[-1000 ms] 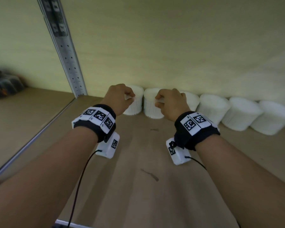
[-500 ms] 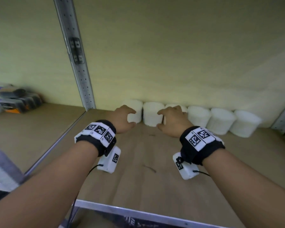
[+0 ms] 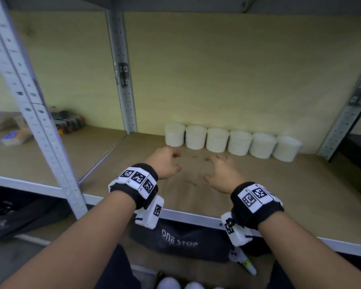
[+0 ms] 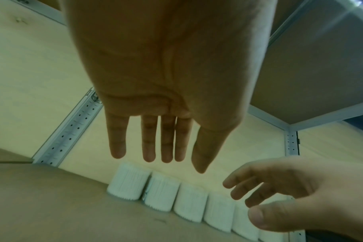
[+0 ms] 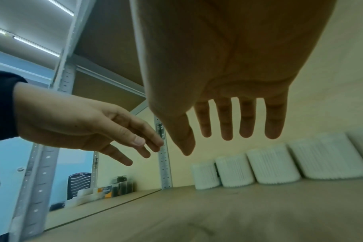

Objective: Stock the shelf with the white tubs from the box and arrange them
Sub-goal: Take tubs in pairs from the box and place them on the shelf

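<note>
Standing in a single row against the back panel of the shelf [image 3: 300,184], six white tubs [image 3: 217,140] sit side by side, each touching or just beside its neighbour. They are squat, round and slightly tapered, with fine vertical ribbing down their sides that shows best in the wrist views, where the tubs [image 5: 273,165] look pale and a little bluish in the dim light. All six appear upright, and their tops look flat and closed. The row begins a little to the right of the perforated metal upright [image 3: 121,80] at the back and ends short of the upright on the right side.

Both hands hover above the wooden shelf board, in front of the row and apart from it, touching none of the tubs. The left hand [image 3: 165,162] is nearest the leftmost tub, with bare board between them; seen from its wrist, its fingers [image 4: 148,139] hang straight and loose, holding nothing. The right hand [image 3: 220,174] lies in front of the third and fourth tubs, further from the row than the left; its fingers [image 5: 247,119] are spread and relaxed, palm down, also empty. The two hands are near one another with a gap of bare board between them.

Below the shelf's front edge lies a dark bag [image 3: 179,240] printed with "ONE STOP". On the neighbouring shelf bay to the left sit several small packaged goods [image 3: 69,122].
</note>
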